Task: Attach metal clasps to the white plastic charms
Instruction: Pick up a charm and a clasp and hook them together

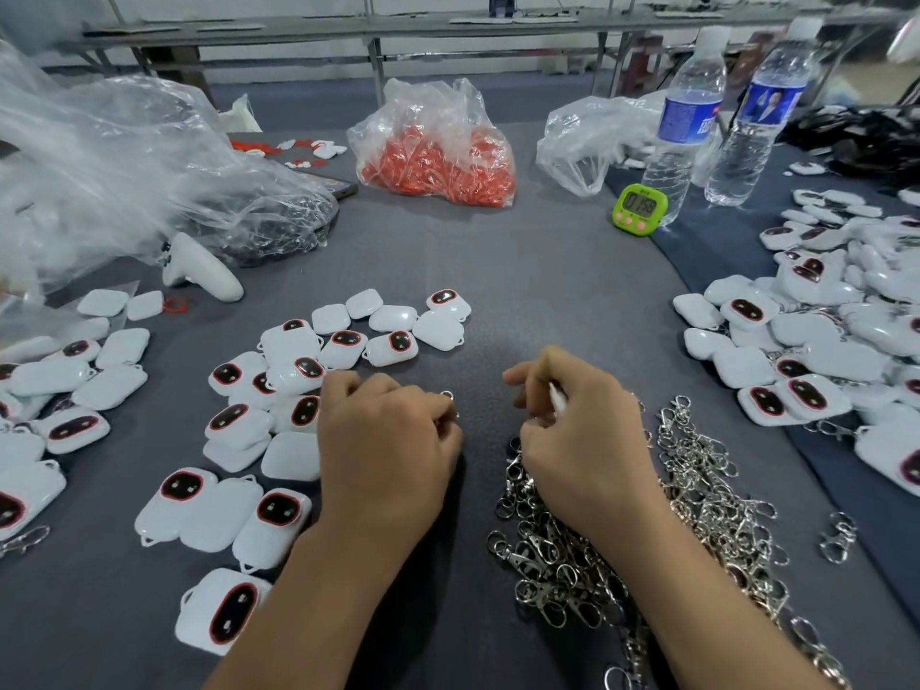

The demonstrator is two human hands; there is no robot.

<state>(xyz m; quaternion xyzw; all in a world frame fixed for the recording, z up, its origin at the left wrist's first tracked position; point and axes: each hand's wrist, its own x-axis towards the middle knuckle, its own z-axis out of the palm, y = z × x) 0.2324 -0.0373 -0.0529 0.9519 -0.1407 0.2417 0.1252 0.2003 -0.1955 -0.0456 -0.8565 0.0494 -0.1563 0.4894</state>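
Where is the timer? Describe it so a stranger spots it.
Find the two clear plastic water bottles standing far right on the grey table. Beside the left bottle's base sits a small lime-green digital timer. Nothing else is green, and it has pink buttons.

2 bottles (689, 122); 1 timer (639, 207); 3 bags (438, 141); 1 controller (199, 271); dozens of charms (293, 341); one heap of clasps (697, 490).

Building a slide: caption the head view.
Left hand pinches a metal ring, right hand grips a white piece, between loose charms and a clasp heap.
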